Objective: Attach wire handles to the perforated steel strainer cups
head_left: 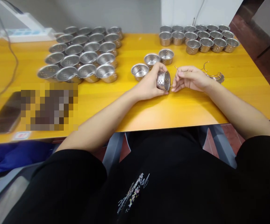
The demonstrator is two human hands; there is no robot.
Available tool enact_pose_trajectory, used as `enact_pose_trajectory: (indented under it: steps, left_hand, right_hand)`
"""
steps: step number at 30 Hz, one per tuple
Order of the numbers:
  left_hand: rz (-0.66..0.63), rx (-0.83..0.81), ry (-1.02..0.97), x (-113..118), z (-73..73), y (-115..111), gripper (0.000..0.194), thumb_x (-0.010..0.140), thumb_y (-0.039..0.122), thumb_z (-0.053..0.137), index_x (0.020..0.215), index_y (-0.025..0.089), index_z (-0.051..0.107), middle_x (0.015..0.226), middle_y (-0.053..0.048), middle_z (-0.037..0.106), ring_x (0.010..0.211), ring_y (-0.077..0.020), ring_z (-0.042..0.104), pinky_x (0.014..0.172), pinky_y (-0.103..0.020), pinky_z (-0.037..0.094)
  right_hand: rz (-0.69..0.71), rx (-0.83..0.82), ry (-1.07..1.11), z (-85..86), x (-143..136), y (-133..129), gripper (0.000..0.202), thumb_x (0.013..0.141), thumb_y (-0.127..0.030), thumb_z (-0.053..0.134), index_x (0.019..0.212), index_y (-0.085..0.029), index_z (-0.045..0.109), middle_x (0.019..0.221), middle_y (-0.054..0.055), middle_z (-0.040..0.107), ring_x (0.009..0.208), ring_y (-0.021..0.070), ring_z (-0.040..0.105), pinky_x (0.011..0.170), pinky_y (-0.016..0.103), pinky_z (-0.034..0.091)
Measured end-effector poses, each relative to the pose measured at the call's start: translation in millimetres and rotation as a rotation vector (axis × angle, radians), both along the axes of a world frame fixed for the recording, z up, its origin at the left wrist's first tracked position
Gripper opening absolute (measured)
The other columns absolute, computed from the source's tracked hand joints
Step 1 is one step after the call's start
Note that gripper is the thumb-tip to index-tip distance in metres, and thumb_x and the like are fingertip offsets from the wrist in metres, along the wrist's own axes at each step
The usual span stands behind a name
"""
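Note:
My left hand [148,83] is closed round a small perforated metal cup [162,81], tilted on its side with its mouth turned toward my right hand. Between the fingers of my right hand [189,77] is a thin bent wire handle [176,67], whose ends show by the fingertips, close to the cup's rim. Most of that wire is hidden by the fingers. Just beyond my left hand stand three upright metal cups [139,71]. To the right of my right wrist lies a small pile of curved wire handles [215,76].
Rows of perforated cups [88,57] stand at the left back, and another group [206,43] at the right back. A phone [4,113] lies at the left, beside a pixelated patch. A power strip [29,35] with a cable sits at the far left. The table's front edge runs before me.

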State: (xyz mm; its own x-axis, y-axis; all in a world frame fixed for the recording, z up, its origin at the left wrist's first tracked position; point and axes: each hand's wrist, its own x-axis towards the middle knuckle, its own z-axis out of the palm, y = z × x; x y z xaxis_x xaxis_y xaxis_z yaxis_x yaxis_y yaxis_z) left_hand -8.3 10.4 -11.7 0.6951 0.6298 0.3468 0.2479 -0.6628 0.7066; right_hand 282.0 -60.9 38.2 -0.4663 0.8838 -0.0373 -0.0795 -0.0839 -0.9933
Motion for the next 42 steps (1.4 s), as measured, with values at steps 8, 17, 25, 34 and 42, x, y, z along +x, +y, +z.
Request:
enact_pose_trajectory:
  steps: [8, 17, 25, 34, 42]
  left_hand:
    - [0.013, 0.036, 0.014, -1.2, 10.5, -9.4, 0.116, 0.077, 0.08, 0.117, 0.167, 0.033, 0.06, 0.169, -0.016, 0.068, 0.164, -0.0495, 0.071, 0.146, -0.073, 0.061]
    - [-0.005, 0.045, 0.022, 2.2, 8.4, -7.8, 0.112, 0.075, 0.068, 0.117, 0.166, 0.034, 0.06, 0.166, -0.013, 0.07, 0.165, -0.0528, 0.07, 0.147, -0.076, 0.057]
    - [0.0, 0.063, 0.018, 2.4, 9.4, -12.0, 0.116, 0.078, 0.068, 0.114, 0.176, 0.034, 0.061, 0.174, -0.016, 0.07, 0.172, -0.0518, 0.066, 0.155, -0.075, 0.052]
    - [-0.001, 0.095, 0.052, 7.8, 18.2, -22.6, 0.111, 0.079, 0.067, 0.113, 0.175, 0.033, 0.07, 0.174, -0.018, 0.073, 0.174, -0.0555, 0.065, 0.159, -0.082, 0.045]
    - [0.004, 0.109, 0.045, 13.4, 18.7, -28.8, 0.096, 0.083, 0.061, 0.111, 0.169, 0.038, 0.075, 0.172, -0.015, 0.073, 0.176, -0.0557, 0.062, 0.154, -0.084, 0.05]
  right_hand:
    - [0.087, 0.008, 0.001, -3.0, -5.8, -1.0, 0.079, 0.088, -0.08, 0.119, 0.084, -0.026, 0.061, 0.09, 0.007, 0.087, 0.09, 0.0272, 0.09, 0.086, 0.039, 0.08]
    - [0.149, 0.088, -0.017, -14.1, -3.3, 3.4, 0.084, 0.097, -0.096, 0.105, 0.081, -0.024, 0.065, 0.085, 0.008, 0.083, 0.085, 0.0233, 0.085, 0.084, 0.035, 0.077]
    - [0.235, 0.132, -0.014, -13.3, -1.7, 5.6, 0.084, 0.105, -0.094, 0.099, 0.08, -0.023, 0.063, 0.086, 0.006, 0.079, 0.085, 0.0199, 0.081, 0.086, 0.032, 0.073]
    - [0.335, 0.203, -0.082, -10.6, 0.0, 7.7, 0.082, 0.114, -0.093, 0.091, 0.081, -0.024, 0.061, 0.083, 0.005, 0.078, 0.071, 0.014, 0.066, 0.069, 0.027, 0.057]
    - [0.3, 0.28, -0.097, -14.5, -3.3, 8.7, 0.09, 0.115, -0.096, 0.087, 0.073, -0.027, 0.048, 0.065, -0.006, 0.045, 0.063, 0.0129, 0.048, 0.062, 0.03, 0.044]
